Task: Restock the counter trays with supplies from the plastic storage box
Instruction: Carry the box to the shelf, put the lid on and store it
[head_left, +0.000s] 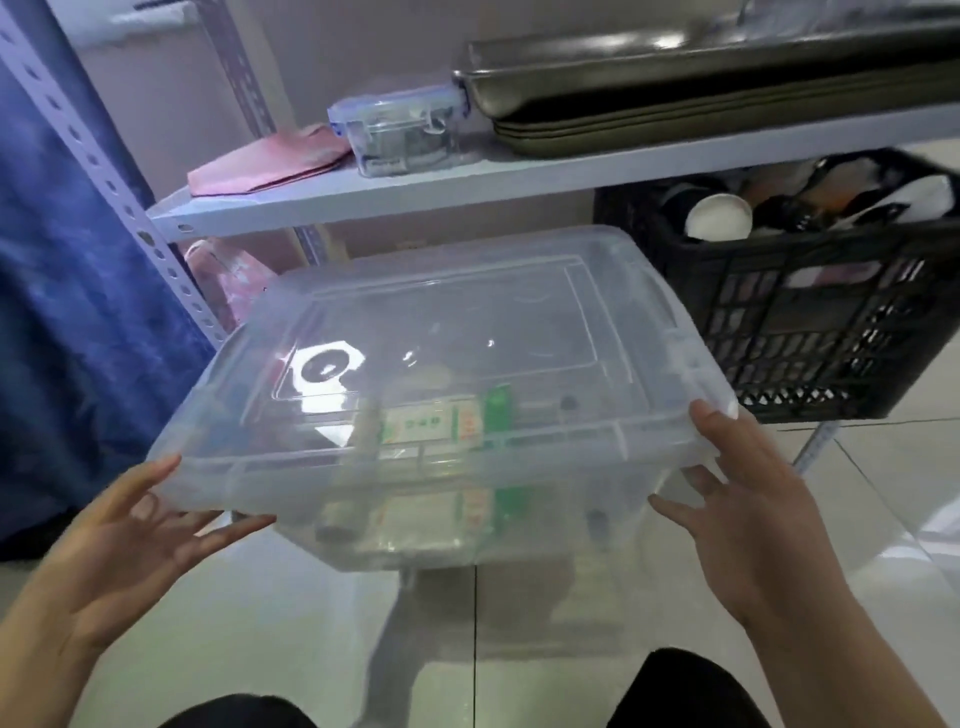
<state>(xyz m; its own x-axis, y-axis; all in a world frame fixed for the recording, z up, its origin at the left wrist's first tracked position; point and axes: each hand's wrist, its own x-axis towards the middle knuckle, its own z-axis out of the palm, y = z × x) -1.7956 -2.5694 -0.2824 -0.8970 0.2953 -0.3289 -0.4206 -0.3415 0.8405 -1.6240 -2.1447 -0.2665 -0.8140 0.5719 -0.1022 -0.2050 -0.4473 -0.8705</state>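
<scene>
A clear plastic storage box with its lid on hangs above the tiled floor in front of a shelf rack. Through its walls I see a green-and-white packet, a black-and-white roll and a few small items. My left hand supports the box's near left corner from below with spread fingers. My right hand grips the near right corner, thumb on the lid's rim and fingers under the base.
Behind the box, the grey metal shelf carries a folded pink cloth, a small clip-lid container and stacked metal trays. A black crate of cups and bottles sits at right. A blue curtain hangs at left.
</scene>
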